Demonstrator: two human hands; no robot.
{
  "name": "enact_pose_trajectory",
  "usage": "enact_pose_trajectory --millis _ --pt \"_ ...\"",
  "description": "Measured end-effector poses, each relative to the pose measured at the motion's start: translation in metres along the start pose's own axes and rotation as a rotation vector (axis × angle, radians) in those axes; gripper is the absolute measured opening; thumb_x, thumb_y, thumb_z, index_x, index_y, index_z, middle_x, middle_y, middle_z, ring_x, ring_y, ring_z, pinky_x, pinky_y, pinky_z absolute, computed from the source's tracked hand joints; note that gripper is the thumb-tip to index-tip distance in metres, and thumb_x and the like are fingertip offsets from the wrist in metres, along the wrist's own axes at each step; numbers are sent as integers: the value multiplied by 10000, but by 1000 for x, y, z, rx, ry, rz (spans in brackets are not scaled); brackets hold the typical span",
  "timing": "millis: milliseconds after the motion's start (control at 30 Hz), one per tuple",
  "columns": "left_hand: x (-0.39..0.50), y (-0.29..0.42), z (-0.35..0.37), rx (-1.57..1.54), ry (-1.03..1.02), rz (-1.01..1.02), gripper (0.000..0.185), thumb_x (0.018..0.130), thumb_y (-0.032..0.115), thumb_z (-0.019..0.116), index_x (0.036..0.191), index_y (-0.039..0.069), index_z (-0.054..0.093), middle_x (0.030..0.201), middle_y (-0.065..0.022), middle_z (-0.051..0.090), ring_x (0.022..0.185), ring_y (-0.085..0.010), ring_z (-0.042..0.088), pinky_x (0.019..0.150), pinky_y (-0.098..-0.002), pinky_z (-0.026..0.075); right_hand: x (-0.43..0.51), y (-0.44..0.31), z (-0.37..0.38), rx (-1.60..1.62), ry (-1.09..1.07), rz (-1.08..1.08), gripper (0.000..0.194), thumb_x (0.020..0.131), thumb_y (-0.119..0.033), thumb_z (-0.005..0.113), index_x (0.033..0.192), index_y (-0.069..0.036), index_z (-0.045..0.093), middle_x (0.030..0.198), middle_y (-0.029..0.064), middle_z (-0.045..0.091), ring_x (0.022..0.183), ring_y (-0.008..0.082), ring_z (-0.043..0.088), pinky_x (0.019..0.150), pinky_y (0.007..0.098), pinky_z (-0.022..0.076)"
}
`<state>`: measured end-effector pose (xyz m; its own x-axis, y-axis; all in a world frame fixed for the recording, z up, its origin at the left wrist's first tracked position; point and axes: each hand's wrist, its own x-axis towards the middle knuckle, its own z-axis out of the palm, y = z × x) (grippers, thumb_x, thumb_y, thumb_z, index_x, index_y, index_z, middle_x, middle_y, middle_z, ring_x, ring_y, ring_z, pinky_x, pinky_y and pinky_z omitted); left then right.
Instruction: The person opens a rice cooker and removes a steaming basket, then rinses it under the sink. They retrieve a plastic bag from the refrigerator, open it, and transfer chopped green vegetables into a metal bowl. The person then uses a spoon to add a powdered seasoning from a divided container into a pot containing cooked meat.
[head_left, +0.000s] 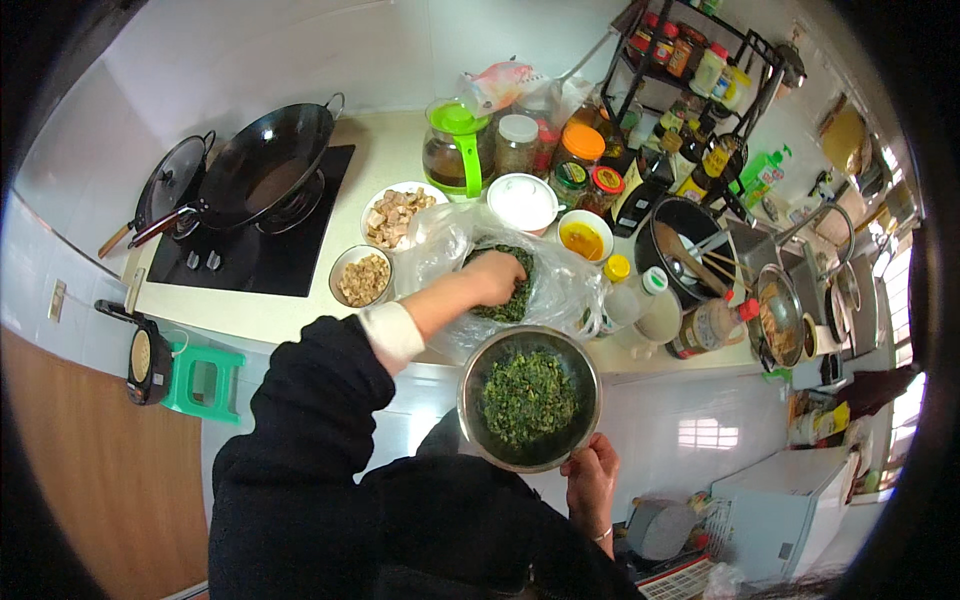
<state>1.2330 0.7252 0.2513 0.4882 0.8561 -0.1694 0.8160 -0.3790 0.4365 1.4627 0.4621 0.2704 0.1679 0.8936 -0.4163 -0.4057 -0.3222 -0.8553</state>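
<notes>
Chopped dark greens (517, 300) lie in an open clear plastic bag (566, 289) on the counter. My left hand (496, 277) reaches into the bag, its fingers curled down into the greens; the fingertips are hidden. With my right hand (592, 469) I grip the rim of a stainless steel bowl (466, 405), held at the counter's front edge. Chopped greens (529, 397) also fill the bottom of this bowl. Left of the bag stand a bowl of diced pale food (397, 216) and a smaller bowl of chopped light-brown pieces (364, 279). Behind it is a lidded white container (523, 202).
A wok (266, 169) rests on the black hob (300, 262) at left. A green-lidded glass jug (454, 154), jars, a bowl of yellow liquid (583, 238), a dark pot (694, 240) and several bottles crowd behind and right of the bag. The sink (791, 247) is further right.
</notes>
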Motion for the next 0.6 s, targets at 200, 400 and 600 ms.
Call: enact_pose_trajectory --millis 200,400,600 --pt "25 12 28 173 14 16 566 737 237 700 1213 -7 515 1222 -156 569 1142 -319 548 967 -409 453 -1 4 2 19 7 20 51 851 -48 566 827 -9 542 663 52 550 530 122 486 503 247 398" --pt "25 22 35 252 38 -88 408 795 141 597 1174 3 536 1213 -158 571 1136 -290 556 920 -444 461 -3 8 4 7 43 39 36 839 -46 532 839 -13 545 686 47 558 538 117 476 517 245 390" --pt "32 13 44 241 115 -39 293 843 127 508 1100 5 574 1118 -165 616 1056 -295 599 847 -450 501 -3 8 6 35 66 51 82 875 -78 582 841 -11 549 690 48 567 548 116 488 527 246 399"
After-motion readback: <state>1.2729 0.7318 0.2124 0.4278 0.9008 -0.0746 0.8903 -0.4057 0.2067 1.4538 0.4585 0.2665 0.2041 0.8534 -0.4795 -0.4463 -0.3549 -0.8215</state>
